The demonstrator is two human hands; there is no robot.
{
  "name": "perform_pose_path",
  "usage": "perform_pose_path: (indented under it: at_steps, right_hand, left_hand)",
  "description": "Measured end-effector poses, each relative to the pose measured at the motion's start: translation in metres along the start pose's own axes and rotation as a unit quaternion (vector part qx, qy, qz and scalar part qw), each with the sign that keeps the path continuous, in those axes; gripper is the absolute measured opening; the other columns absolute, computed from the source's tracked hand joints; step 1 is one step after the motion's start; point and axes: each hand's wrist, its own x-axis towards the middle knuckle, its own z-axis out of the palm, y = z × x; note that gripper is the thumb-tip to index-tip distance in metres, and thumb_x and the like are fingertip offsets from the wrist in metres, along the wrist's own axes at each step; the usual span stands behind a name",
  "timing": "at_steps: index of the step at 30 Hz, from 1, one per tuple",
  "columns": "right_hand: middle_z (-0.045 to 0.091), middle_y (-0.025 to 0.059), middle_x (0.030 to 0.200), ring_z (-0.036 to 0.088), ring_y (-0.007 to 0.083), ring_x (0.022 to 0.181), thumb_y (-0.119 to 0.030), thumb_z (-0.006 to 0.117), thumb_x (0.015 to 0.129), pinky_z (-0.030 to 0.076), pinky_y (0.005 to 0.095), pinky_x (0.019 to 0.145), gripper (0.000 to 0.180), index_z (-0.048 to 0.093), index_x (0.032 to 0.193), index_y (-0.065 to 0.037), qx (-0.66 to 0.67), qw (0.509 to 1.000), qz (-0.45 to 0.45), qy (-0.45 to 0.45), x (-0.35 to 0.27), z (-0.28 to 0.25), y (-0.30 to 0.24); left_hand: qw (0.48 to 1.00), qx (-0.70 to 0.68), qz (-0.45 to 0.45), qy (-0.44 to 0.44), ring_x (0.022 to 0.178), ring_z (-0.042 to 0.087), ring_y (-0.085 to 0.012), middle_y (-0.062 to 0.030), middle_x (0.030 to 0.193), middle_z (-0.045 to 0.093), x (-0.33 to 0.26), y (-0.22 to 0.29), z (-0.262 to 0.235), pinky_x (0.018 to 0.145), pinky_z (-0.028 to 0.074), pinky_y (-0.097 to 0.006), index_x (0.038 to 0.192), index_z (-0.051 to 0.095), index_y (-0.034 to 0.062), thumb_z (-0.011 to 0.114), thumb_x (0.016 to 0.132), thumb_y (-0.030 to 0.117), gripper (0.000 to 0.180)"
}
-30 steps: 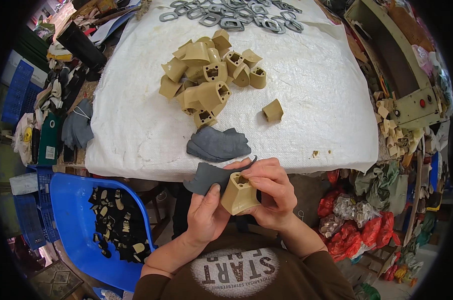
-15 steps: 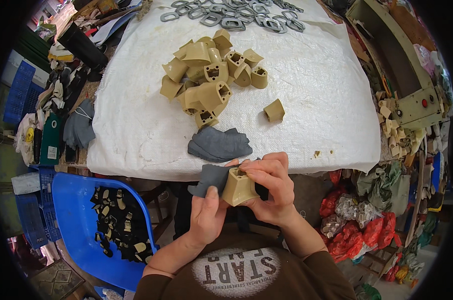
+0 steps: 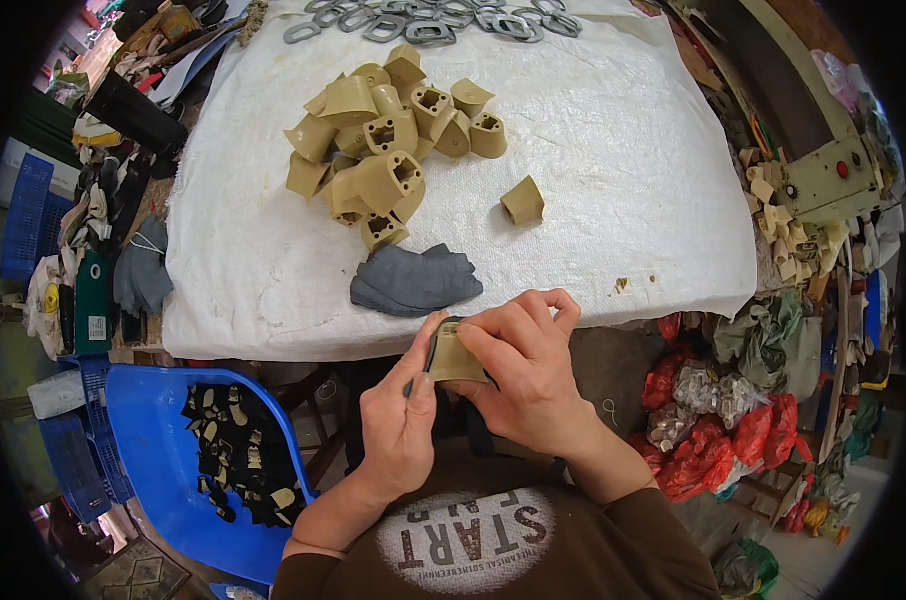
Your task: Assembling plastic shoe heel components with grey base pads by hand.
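Just off the table's near edge, a beige shoe heel [image 3: 460, 362] is held between my two hands. My right hand [image 3: 528, 375] has its fingers closed round the heel's top and right side. A dark grey cover piece [image 3: 434, 343] lies against the heel's left side, seen nearly edge-on. My left hand [image 3: 398, 430] presses this piece to the heel with its fingers straight and together. Beyond the hands lies a stack of similar grey pieces [image 3: 416, 282]. Farther off is a pile of beige heels [image 3: 358, 190], with a single heel [image 3: 523, 201] apart to its right.
A white woven sheet [image 3: 613, 230] covers the table. Grey rings [image 3: 430, 34] lie at its far end. At lower left stands a blue tub [image 3: 138, 440] with black and beige pieces. Red bags [image 3: 695, 465] sit at right, below a metal box with red buttons [image 3: 823, 185].
My left hand has folded the grey piece from sticking out leftward to lying against the heel. The table and its things appear shifted slightly left and up in view.
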Motion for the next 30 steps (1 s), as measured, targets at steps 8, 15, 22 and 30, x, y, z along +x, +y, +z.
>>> perform_pose_path:
  at_steps: [8, 15, 22, 30]
  right_hand:
    - [0.052, -0.0011, 0.089, 0.05, 0.0198, 0.084, -0.014, 0.077, 0.054, 0.027, 0.0423, 0.081, 0.042, 0.059, 0.091, -0.01, 0.005, 1.0, -0.026, 0.006, -0.006, 0.014, 0.016]
    - [0.059, 0.0028, 0.096, 0.051, 0.0238, 0.084, -0.021, 0.081, 0.054, 0.033, 0.0389, 0.079, 0.051, 0.059, 0.099, -0.009, 0.138, 0.987, -0.074, 0.046, -0.006, 0.011, 0.024]
    - [0.055, 0.0008, 0.093, 0.049, 0.0227, 0.087, -0.02, 0.08, 0.052, 0.028, 0.0394, 0.082, 0.049, 0.06, 0.095, -0.008, 0.178, 0.98, -0.085, -0.025, -0.008, 0.015, 0.018]
    - [0.054, 0.0022, 0.092, 0.049, 0.0229, 0.086, -0.022, 0.081, 0.056, 0.028, 0.0395, 0.082, 0.048, 0.059, 0.097, -0.008, 0.189, 0.979, -0.07, -0.019, -0.006, 0.014, 0.026]
  left_hand:
    - [0.969, 0.21, 0.123, -0.035, 0.117, 0.051, -0.0321, -0.0248, 0.129, 0.047, 0.002, -0.001, 0.002, 0.095, 0.04, -0.035, 0.135, 0.031, -0.0102, 0.046, 0.094, 0.02, 0.054]
    - [0.963, -0.231, -0.091, -0.108, 0.105, 0.052, -0.0172, -0.0115, 0.122, 0.051, 0.014, -0.02, -0.016, 0.091, 0.04, -0.028, 0.135, 0.036, -0.006, 0.045, 0.093, 0.04, 0.062]
    - [0.91, -0.306, -0.188, -0.207, 0.082, 0.049, -0.0071, 0.0, 0.092, 0.053, 0.014, -0.028, -0.014, 0.07, 0.04, -0.021, 0.106, 0.052, -0.0007, 0.054, 0.083, 0.026, 0.036]
    - [0.952, -0.283, -0.103, -0.062, 0.085, 0.046, -0.0102, -0.0044, 0.099, 0.05, 0.007, -0.028, 0.001, 0.076, 0.04, -0.024, 0.107, 0.051, -0.0012, 0.057, 0.087, 0.026, 0.034]
